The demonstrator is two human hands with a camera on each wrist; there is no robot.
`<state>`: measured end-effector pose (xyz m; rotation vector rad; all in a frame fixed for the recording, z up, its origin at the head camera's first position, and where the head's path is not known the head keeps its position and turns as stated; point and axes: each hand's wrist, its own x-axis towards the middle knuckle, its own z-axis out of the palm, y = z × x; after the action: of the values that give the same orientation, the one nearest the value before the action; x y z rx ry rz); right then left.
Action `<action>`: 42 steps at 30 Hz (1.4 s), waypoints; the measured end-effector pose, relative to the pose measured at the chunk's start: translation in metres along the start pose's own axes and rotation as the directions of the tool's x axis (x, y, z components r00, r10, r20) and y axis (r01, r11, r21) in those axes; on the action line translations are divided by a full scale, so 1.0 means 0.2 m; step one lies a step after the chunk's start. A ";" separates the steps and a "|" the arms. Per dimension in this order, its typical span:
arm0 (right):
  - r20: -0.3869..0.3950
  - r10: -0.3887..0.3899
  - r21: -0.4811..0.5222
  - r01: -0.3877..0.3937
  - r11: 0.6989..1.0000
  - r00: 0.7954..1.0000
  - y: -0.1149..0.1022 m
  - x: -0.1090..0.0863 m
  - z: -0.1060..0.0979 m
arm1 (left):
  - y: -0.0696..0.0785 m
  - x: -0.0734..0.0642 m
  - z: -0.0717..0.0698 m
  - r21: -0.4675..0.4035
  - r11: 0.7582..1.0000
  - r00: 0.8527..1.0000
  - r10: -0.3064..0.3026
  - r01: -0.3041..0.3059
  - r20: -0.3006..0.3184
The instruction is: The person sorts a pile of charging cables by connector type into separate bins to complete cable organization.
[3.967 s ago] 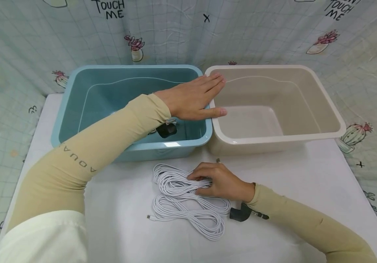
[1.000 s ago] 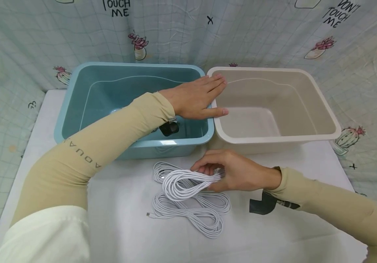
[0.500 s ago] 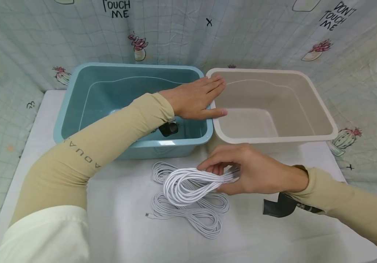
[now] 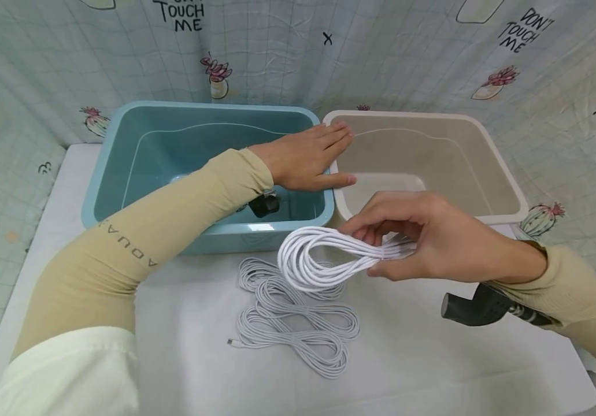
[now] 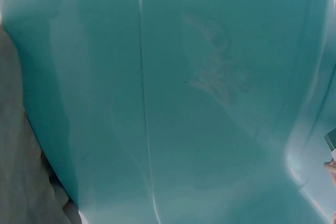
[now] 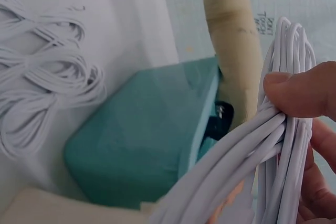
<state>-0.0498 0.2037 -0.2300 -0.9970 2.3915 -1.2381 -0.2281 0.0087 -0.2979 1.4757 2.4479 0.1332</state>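
A coiled white cable (image 4: 324,257) hangs above the table, pinched near its tied middle between thumb and fingers of my right hand (image 4: 433,237). In the right wrist view the thumb presses on the same coil (image 6: 283,145). My left hand (image 4: 308,156) lies with straight fingers across the adjoining rims of the blue bin (image 4: 256,229) and the beige bin (image 4: 485,173). More white cable coils (image 4: 298,323) lie on the table below the held one, one showing a plug end (image 4: 232,342). The left wrist view shows mostly the blue wall of the bin (image 5: 210,129).
Both bins stand side by side at the back of the white-covered table (image 4: 183,346). A printed curtain (image 4: 277,52) surrounds the table at the back and sides. A black wrist camera mount (image 4: 477,306) hangs under my right wrist.
My right hand has gripped a cable coil from the pile, raised it and carried it right and toward the beige bin. The left hand has stayed on the rims.
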 end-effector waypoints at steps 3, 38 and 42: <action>-0.031 -0.010 -0.002 0.010 1.000 0.999 0.00 0.00 -0.05 | 0.00 0.00 0.00 0.005 1.000 1.000 -0.007 0.007 0.007; -0.329 0.229 -0.060 -0.263 0.963 0.916 0.17 0.05 -0.43 | -0.01 0.01 0.02 -0.032 0.999 0.998 0.026 -0.027 -0.049; -0.343 0.250 -0.045 -0.282 0.958 0.905 0.26 0.06 -0.44 | -0.01 0.01 0.01 -0.024 0.999 0.999 0.021 -0.022 -0.041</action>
<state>-0.1276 0.2697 -0.2177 -0.4825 2.7513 -1.2853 -0.2304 0.0094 -0.3014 1.5035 2.4538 0.1989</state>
